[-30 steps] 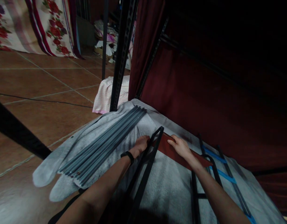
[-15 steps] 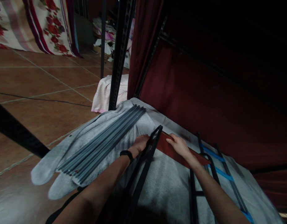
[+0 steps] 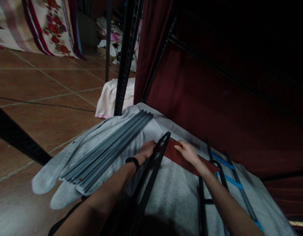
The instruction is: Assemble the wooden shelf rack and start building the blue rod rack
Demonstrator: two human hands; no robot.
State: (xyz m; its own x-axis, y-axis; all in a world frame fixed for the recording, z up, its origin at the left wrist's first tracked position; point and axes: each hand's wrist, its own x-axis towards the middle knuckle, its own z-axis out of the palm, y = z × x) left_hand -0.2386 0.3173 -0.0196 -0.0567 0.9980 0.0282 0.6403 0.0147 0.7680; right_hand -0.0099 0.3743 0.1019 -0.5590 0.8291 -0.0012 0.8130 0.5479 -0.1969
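A narrow reddish-brown board (image 3: 183, 160) slants across the grey cloth, its left end at a black tubular metal frame (image 3: 151, 186). My right hand (image 3: 187, 152) grips the board's upper edge, thumb on the near face and fingers behind it. My left hand (image 3: 147, 149), with a dark band on the wrist, is closed at the frame's left bar beside the board's end; its fingertips are partly hidden. The board's right end lies by a second black frame (image 3: 209, 201).
A bundle of grey rods (image 3: 107, 152) lies on the grey cloth (image 3: 173, 190) to the left. At right is a black frame with blue strips (image 3: 231, 180). A black perforated post (image 3: 127, 59) rises beside the dark red curtain (image 3: 203, 98). A cable (image 3: 43, 104) crosses the tiled floor.
The view has shifted slightly, moving the scene a little to the left. Both hands keep nearly the same hold and position.
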